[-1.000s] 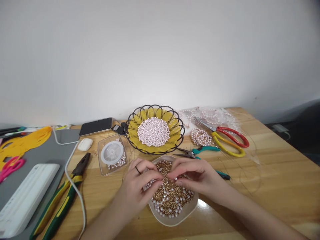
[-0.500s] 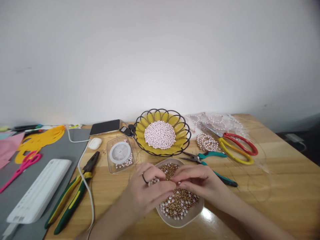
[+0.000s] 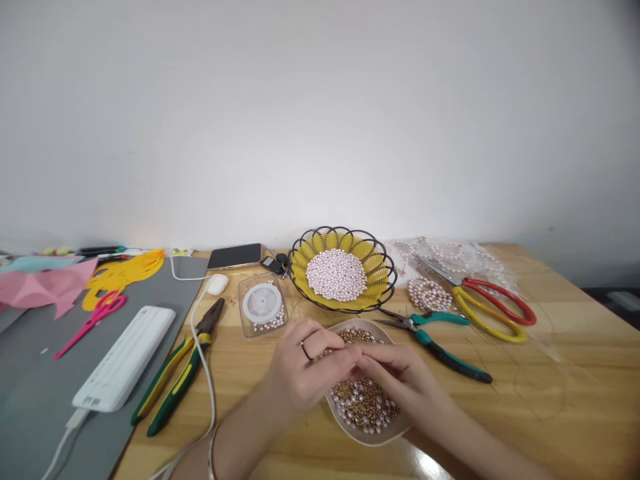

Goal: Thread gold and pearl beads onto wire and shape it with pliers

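Observation:
Over a pale dish [image 3: 367,437] of gold and pearly beads [image 3: 367,407], my two hands meet at the fingertips. My left hand [image 3: 310,363], with a dark ring on one finger, is closed in a pinch. My right hand [image 3: 400,377] pinches from the other side, its thumb and forefinger touching the left fingertips. Whatever lies between the fingers is hidden. Just behind the dish stands a yellow basket with a black looped rim [image 3: 377,270], holding a heap of pale pink beads [image 3: 336,275].
Teal-handled pliers [image 3: 435,333], a coiled bead strand [image 3: 429,295] and red-and-yellow scissors [image 3: 493,307] lie right. Left are a clear box with a spool [image 3: 263,303], green-and-yellow pliers [image 3: 183,373], a white power strip [image 3: 125,360], a phone [image 3: 235,256] and pink scissors [image 3: 93,321].
The view has swung left, so everything sits further right in the picture. My fingertips have drawn together over the dish; a pale bead seen between them before is now hidden.

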### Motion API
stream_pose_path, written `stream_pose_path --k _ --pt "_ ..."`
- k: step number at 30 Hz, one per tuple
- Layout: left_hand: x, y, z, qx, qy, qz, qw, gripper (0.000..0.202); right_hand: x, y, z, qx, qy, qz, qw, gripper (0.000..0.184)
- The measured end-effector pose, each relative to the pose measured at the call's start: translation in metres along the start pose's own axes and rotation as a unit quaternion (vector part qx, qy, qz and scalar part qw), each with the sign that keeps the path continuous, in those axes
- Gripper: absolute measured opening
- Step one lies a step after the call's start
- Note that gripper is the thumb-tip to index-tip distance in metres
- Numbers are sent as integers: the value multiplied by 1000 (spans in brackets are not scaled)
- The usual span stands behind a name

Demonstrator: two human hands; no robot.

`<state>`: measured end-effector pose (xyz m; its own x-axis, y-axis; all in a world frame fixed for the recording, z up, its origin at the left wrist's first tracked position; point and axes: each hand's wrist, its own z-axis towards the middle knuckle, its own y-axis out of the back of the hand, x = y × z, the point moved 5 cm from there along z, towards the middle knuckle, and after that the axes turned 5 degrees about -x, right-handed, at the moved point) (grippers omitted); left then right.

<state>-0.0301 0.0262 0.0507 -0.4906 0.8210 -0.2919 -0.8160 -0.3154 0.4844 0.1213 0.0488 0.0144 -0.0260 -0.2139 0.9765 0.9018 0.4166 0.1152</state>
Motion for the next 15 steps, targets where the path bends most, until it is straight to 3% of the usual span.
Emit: stream_pose_path --k 3,6,9,12,15 --pt "9 0 1 3 28 -11 1000 9 3 -2 0 9 17 -41 999 36" --pt "27 11 3 -32 80 -12 996 11 10 -4 -1 28 49 -101 993 28" --pt "48 29 4 -97 148 1 984 6 18 -13 -5 102 97 -165 976 33" --pt "62 39 1 -140 200 -2 970 7 22 -28 -11 204 147 -225 941 35" --pt "69 36 -3 -153 244 -33 957 6 20 -33 -12 231 171 -273 918 24"
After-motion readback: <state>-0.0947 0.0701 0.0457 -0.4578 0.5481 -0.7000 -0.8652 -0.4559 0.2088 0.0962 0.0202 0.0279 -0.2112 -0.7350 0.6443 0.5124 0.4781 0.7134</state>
